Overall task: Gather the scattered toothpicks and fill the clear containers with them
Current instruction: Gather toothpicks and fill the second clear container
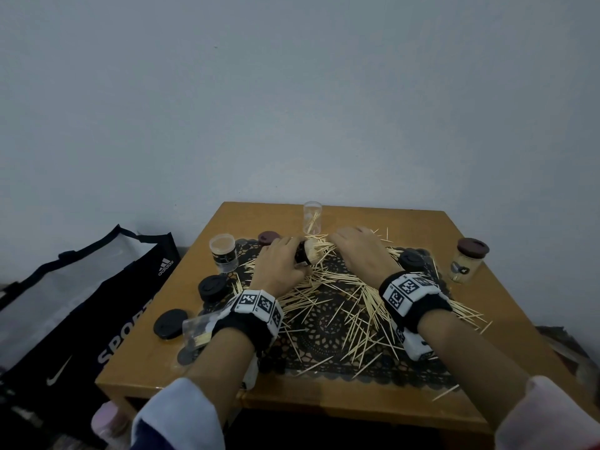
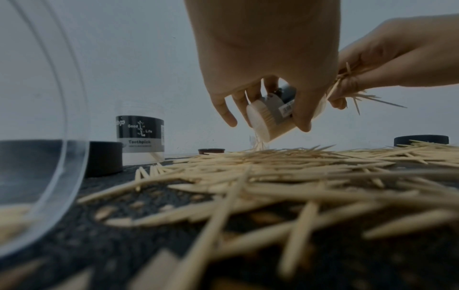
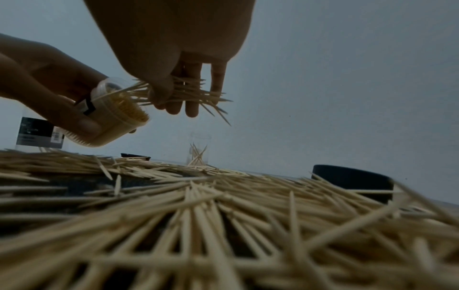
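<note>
My left hand [image 1: 281, 266] grips a clear container [image 1: 306, 253] with a black label, tilted on its side above the mat and nearly full of toothpicks [image 3: 129, 111]. My right hand [image 1: 360, 251] holds a bundle of toothpicks [image 3: 183, 94] at the container's mouth [image 3: 109, 88]. Loose toothpicks [image 1: 350, 306] lie scattered over the black lace mat [image 1: 324, 332]. In the left wrist view the held container [image 2: 270, 117] shows its base toward the camera, with my left hand [image 2: 265, 109] round it.
The wooden table [image 1: 454, 235] carries other containers: an open labelled one [image 1: 223, 253] at the left, a tall clear one [image 1: 312, 217] at the back, a lidded one [image 1: 467, 259] at the right, one lying near my left wrist [image 1: 198, 331]. Black lids [image 1: 212, 287] lie around. A sports bag [image 1: 81, 303] stands left.
</note>
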Tool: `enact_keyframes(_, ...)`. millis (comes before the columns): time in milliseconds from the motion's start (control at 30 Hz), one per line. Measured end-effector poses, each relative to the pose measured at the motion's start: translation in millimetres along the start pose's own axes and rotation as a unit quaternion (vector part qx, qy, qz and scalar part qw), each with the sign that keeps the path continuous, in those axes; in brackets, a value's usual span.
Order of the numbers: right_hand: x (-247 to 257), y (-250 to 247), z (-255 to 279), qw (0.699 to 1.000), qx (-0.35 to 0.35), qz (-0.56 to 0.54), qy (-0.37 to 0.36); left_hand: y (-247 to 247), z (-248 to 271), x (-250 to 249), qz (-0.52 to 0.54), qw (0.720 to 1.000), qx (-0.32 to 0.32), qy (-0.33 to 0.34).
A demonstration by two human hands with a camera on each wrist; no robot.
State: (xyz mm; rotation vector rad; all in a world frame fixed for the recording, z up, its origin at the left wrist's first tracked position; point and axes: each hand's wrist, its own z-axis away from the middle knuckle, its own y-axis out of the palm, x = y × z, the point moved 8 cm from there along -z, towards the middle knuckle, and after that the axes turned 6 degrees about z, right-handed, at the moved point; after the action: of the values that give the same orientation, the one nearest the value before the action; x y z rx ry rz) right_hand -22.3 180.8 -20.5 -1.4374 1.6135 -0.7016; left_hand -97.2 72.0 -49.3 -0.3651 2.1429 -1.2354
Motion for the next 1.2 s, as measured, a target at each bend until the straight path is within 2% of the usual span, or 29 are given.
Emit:
enact_keyframes(233,-5,-2,3,1.000,0.001,-0.007,0.003,3,-1,-1,0.011,1.000,0.006,0.007)
enact_keyframes(567,14,-4,-1,0.999,-0.015,0.017,-0.049,12,-3,0,0.051,0.998,0.029,0.024)
enact_keyframes(967,10,5,-3,0.998,0.007,-0.053,-0.020,13,-2,-3,0.037,0.998,0.041,0.032)
enact_keyframes(1200,11,-2,-6,1.000,0.002,-0.011,0.003,14,-2,-2,0.046,0.998,0.041,0.030)
